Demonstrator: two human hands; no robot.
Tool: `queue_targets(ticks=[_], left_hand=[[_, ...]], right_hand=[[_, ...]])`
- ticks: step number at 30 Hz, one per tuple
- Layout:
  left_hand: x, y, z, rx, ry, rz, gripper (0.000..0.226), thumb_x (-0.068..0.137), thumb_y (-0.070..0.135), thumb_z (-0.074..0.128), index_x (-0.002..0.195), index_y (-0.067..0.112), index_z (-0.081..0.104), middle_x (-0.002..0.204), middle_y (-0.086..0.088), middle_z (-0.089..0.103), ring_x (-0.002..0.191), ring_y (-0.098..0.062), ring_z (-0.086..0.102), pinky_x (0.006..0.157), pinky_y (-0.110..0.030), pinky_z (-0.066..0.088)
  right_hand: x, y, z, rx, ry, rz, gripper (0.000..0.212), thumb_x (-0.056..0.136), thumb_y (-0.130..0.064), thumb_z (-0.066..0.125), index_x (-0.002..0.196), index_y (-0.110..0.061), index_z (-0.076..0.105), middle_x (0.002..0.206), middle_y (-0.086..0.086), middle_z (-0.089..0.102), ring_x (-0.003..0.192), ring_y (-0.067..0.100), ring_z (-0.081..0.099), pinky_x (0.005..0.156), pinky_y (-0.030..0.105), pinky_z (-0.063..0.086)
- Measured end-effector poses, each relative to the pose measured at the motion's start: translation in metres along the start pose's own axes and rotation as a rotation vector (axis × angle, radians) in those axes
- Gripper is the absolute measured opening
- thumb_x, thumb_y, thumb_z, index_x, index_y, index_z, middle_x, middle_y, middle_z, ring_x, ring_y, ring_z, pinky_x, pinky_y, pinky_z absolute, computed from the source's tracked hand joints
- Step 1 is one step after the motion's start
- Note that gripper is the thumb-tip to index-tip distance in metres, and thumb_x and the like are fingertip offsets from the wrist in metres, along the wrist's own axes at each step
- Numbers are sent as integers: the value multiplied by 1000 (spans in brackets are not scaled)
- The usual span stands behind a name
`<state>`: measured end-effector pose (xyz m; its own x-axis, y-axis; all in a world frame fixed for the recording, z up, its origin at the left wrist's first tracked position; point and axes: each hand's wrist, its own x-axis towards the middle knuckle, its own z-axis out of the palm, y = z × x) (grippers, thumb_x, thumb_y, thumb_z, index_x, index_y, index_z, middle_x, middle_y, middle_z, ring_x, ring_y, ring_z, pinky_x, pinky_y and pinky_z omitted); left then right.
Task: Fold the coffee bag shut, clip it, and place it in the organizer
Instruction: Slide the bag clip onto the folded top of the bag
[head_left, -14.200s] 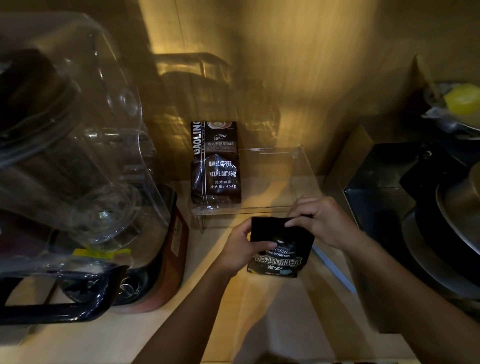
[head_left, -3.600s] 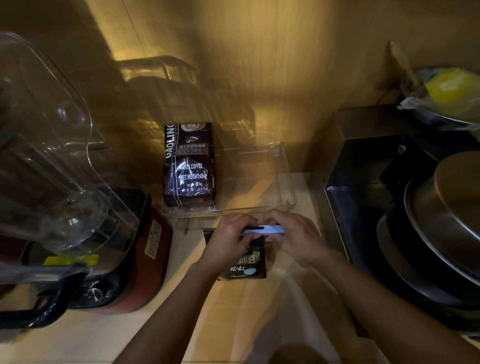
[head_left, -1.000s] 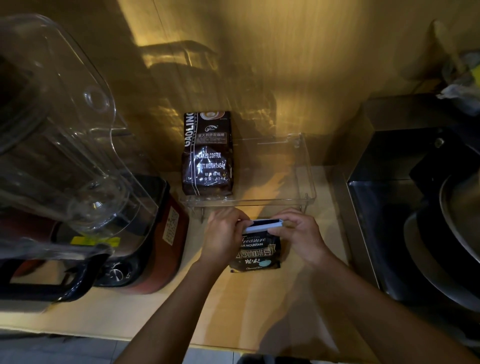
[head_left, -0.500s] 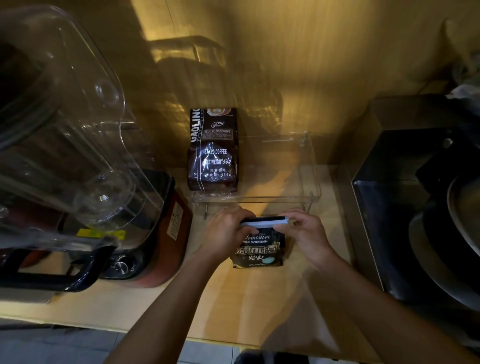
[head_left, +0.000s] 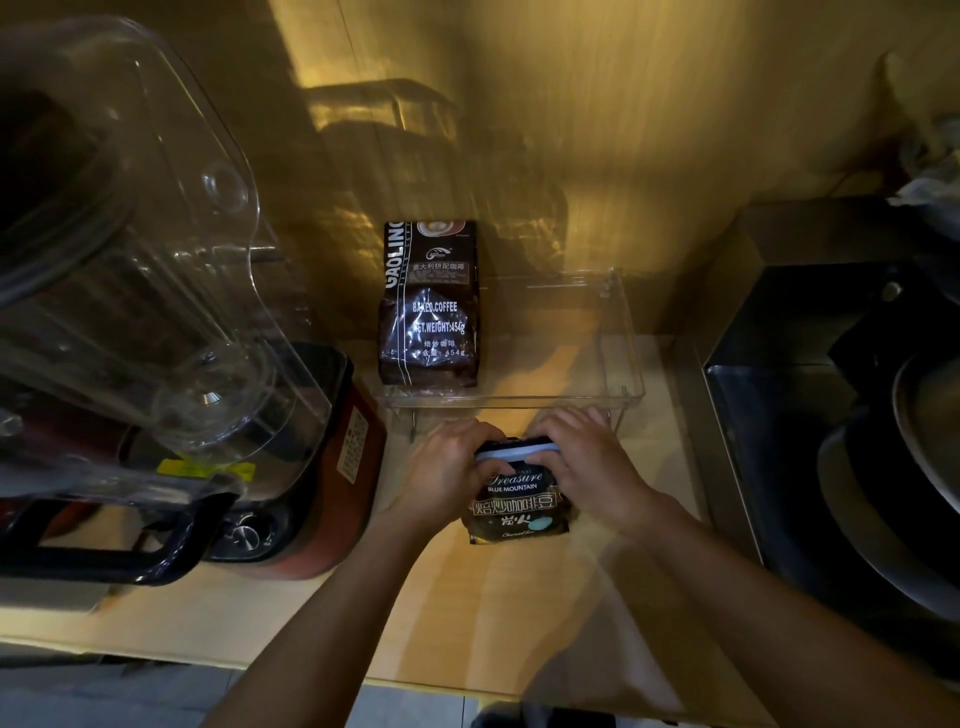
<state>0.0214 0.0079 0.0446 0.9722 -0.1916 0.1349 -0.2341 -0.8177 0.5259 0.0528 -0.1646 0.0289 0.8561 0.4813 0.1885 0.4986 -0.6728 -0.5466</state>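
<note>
A small black coffee bag (head_left: 517, 506) marked "Treasure Blue Mountain" stands on the wooden counter, just in front of the clear organizer (head_left: 631, 358). A pale blue clip (head_left: 514, 453) lies across its folded top. My left hand (head_left: 449, 467) grips the bag's left side and the clip's left end. My right hand (head_left: 589, 460) presses down on the clip's right end and holds the bag's right side. The bag's top edge is hidden under the clip and my fingers.
A tall dark "Gaolino Baked Coffee" bag (head_left: 428, 304) stands in the organizer's left part; its right part holds nothing. A blender with a clear jug (head_left: 130, 260) and red base (head_left: 332, 467) fills the left. A dark metal appliance with pans (head_left: 841, 415) stands at the right.
Over the last second both hands stayed on the clip and bag. The clip has settled level across the bag's top, and my right hand now covers more of its right end.
</note>
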Motion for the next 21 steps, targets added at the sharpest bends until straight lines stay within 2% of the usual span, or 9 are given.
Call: queue_targets(ticks=[5, 9, 13, 16, 21], left_hand=[[-9, -14, -10, -11, 29, -82, 27, 76, 28, 70, 96, 12, 63, 96, -7, 66, 91, -22, 55, 82, -37, 43], [-10, -9, -8, -37, 68, -121, 23, 75, 24, 71, 91, 10, 64, 93, -9, 66, 89, -22, 53, 75, -28, 36], [-11, -5, -7, -73, 73, -160, 20, 75, 20, 70, 89, 8, 62, 93, -10, 64, 89, -22, 52, 77, -31, 37], [-11, -2, -5, -88, 75, -160, 21, 75, 19, 70, 90, 7, 62, 94, -10, 63, 89, -21, 50, 77, -32, 38], [-20, -12, -7, -147, 49, -180, 22, 74, 23, 72, 91, 12, 61, 91, -1, 60, 88, -17, 52, 76, -31, 44]], right_hand=[[-4, 2, 2, -20, 33, 14, 15, 84, -15, 59, 98, -8, 60, 99, 9, 63, 100, 23, 47, 86, 27, 24], [-6, 1, 4, -44, 20, -8, 15, 82, -10, 61, 96, -5, 61, 95, 12, 63, 98, 25, 48, 86, 27, 24], [-6, 4, -2, -114, -12, -56, 19, 85, -22, 59, 100, -10, 59, 100, 7, 63, 99, 22, 48, 82, 22, 20], [0, 0, -5, -178, -90, -95, 25, 86, -31, 56, 103, -14, 57, 104, 2, 61, 101, 21, 49, 87, 30, 28], [2, -11, 3, -180, -107, -94, 19, 85, -23, 58, 99, -10, 57, 101, 6, 60, 98, 21, 49, 89, 32, 31]])
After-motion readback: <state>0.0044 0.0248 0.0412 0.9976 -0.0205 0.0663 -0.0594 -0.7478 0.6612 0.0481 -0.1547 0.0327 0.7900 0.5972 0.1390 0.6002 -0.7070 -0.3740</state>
